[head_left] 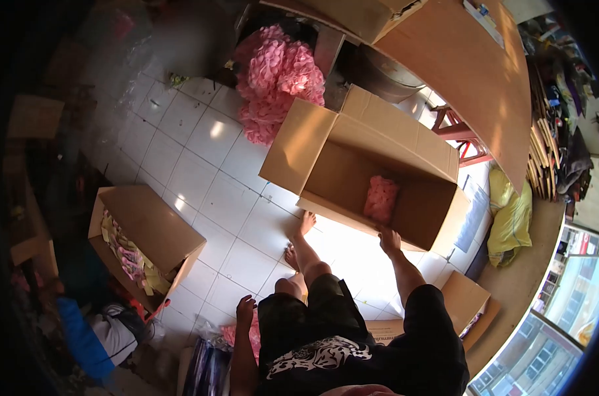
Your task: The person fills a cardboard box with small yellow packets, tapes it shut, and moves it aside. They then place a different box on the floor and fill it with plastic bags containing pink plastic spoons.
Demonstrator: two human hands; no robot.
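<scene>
A large cardboard box (398, 142) with raised flaps stands in front of me. Inside it lies a pink bundle (381, 198), near the side closest to me. My right hand (390, 241) is closed on the near edge of this box, its fingers at the rim. My left hand (246, 307) hangs low at my left side with loosely bent fingers, and nothing shows in it. Just below that hand, partly hidden by my arm, are a pink bundle (228, 334) and a clear plastic bag of dark items (207, 369).
A heap of pink pieces (280, 76) stands beyond the box. To the left is an open carton (148, 228) of pink and yellowish pieces, near a person in blue (85, 336). A brown board (458, 59), a yellow sack (510, 218) and a smaller carton (463, 297) are rightward.
</scene>
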